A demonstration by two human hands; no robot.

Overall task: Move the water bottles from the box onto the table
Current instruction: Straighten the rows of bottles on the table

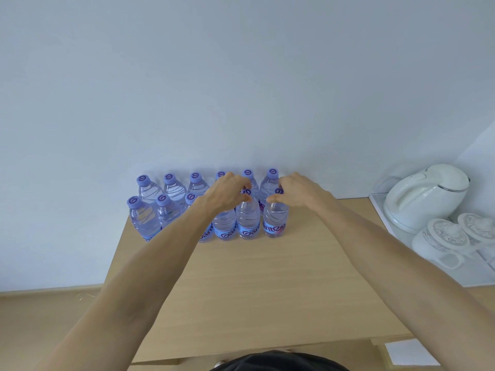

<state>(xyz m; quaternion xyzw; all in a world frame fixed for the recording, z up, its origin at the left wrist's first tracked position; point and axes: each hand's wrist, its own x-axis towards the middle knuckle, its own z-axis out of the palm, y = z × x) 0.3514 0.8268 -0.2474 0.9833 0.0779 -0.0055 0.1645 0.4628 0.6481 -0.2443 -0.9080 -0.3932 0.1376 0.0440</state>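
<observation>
Head view: two front-row water bottles are in hand at the right end of the group, both upright, long axis vertical, bases apparently on the wooden table (pixel 254 277). Right-end bottle (pixel 275 219) has the right hand (pixel 297 192) over its cap, fingers curled down around the neck and cap, pinching it. Next bottle to the left (pixel 247 218) has the left hand (pixel 227 191) on top, fingertips (pixel 247 198) curled round its cap. Each bottle sits directly below its own hand's fingers, so either hand is equally near its bottle; the two bottles stand just beside each other, nearly touching.

Outward: remaining bottles (pixel 146 212) form two rows of purple caps against the white wall (pixel 241 89), back row (pixel 171 187) right behind the front row. Left forearm hides part of the front row. No box visible in this view.

Judgement: bottles look set down, so release looks like the next move, lifting fingers straight up along the bottle axis to avoid tipping neighbours.

Far right: white electric kettle (pixel 426 195) on a white tray (pixel 380 210), two lidded white cups (pixel 442 238) beside it, well apart from the bottles.
</observation>
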